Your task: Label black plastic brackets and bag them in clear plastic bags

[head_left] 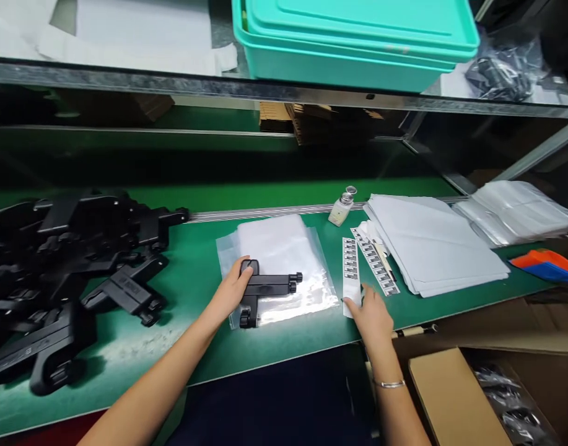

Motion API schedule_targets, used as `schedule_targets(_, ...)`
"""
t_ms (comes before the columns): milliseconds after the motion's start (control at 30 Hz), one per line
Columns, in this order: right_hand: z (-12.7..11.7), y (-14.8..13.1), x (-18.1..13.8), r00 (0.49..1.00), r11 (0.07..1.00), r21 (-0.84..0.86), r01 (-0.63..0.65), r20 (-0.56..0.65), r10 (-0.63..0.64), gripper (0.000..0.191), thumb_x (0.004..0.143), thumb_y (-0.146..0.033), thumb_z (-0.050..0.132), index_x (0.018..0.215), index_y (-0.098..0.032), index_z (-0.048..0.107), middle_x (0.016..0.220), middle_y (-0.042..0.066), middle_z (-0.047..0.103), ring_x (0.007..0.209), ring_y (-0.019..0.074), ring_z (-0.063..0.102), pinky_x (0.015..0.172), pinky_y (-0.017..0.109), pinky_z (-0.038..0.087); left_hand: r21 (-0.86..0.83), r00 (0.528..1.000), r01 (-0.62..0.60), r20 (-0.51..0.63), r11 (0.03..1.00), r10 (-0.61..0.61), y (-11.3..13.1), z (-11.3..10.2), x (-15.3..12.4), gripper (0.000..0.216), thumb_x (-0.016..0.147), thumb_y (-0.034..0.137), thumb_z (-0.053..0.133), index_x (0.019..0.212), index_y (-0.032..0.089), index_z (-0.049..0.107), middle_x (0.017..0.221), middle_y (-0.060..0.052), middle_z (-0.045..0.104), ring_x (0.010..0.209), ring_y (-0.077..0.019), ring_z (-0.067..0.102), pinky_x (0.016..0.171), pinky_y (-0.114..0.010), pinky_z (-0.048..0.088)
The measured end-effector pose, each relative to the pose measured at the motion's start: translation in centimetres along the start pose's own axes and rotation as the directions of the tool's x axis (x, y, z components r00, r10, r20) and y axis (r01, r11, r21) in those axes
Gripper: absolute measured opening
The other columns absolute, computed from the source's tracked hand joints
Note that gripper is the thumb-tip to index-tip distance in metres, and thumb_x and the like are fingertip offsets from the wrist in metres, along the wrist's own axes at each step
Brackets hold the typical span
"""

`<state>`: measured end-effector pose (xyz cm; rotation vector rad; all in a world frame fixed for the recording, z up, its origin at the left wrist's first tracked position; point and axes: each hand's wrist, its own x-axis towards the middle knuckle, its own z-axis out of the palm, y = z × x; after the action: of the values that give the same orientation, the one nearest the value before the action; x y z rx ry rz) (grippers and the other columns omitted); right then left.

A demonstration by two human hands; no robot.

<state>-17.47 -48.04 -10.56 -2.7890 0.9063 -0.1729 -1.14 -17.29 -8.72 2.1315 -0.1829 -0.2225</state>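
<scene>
My left hand (228, 292) is closed around one end of a black plastic bracket (270, 285) with knobs at its ends. The bracket rests over a stack of clear plastic bags (314, 272). At the right, my right hand (373, 319) pinches the lower blank end of a white label strip (350, 260) printed with small black-and-white labels. A second label strip (375, 263) lies slanted just beside it, near a slim pen-like tool (383, 255) that is partly hidden. Many similar black brackets (128, 291) are heaped on the left.
A small bottle (341, 209) stands behind the bags. White sheets (436, 248) and more clear bags (525, 210) lie to the right, near orange and blue pieces (546, 263). Overhead, a shelf edge (172, 83) carries a turquoise bin (349, 65). An open carton (455, 396) sits below right.
</scene>
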Motion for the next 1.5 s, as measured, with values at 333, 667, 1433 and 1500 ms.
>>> schedule_targets(333,0.2,3.6,-9.1,0.973,0.935,0.271,-0.227,0.031,0.228,0.05,0.085,-0.061,0.046,0.11,-0.018,0.051,0.082,0.008,0.064,0.067,0.0259,0.063,0.05,0.03,0.037,-0.117,0.705,-0.14,0.685,0.983,0.182,7.5,8.0,-6.4,0.031,0.09,0.035,0.043,0.106,0.021,0.065,0.079,-0.005,0.069,0.076,-0.0211,0.067,0.075,-0.033,0.052)
schedule_targets(667,1.7,2.6,-9.9,0.983,0.292,0.952,-0.095,0.043,0.181,0.028,0.083,-0.037,0.061,0.104,-0.022,0.052,0.086,0.005,0.066,0.074,0.0175,0.065,0.065,0.03,0.053,-0.348,0.675,0.343,0.737,0.872,0.029,8.3,16.0,-5.8,0.057,0.078,0.035,0.066,0.129,0.023,0.044,0.075,0.0,0.064,0.07,-0.0165,0.066,0.054,-0.021,0.047)
schedule_targets(1433,0.3,2.0,-4.9,0.785,0.815,0.386,0.433,-0.605,-0.131,0.006,0.084,-0.023,0.065,0.084,-0.025,0.07,0.086,0.003,0.07,0.083,0.0204,0.065,0.099,0.047,0.041,-0.33,0.729,-0.006,0.645,0.944,0.23,8.6,17.2,-4.2,0.046,0.093,0.042,0.041,0.126,0.012,0.053,0.085,-0.005,0.066,0.074,-0.0172,0.063,0.069,-0.029,0.051)
schedule_targets(1500,0.6,1.9,-4.3,0.88,0.656,0.701,0.279,-0.461,0.118,0.014,0.088,-0.031,0.06,0.09,-0.022,0.071,0.095,0.008,0.072,0.091,0.0238,0.066,0.094,0.048,0.046,-0.21,0.708,-0.122,0.667,0.97,0.233,9.0,16.0,-4.9,0.054,0.094,0.038,0.039,0.143,0.015,0.036,0.096,-0.008,0.07,0.085,-0.0212,0.067,0.079,-0.035,0.052)
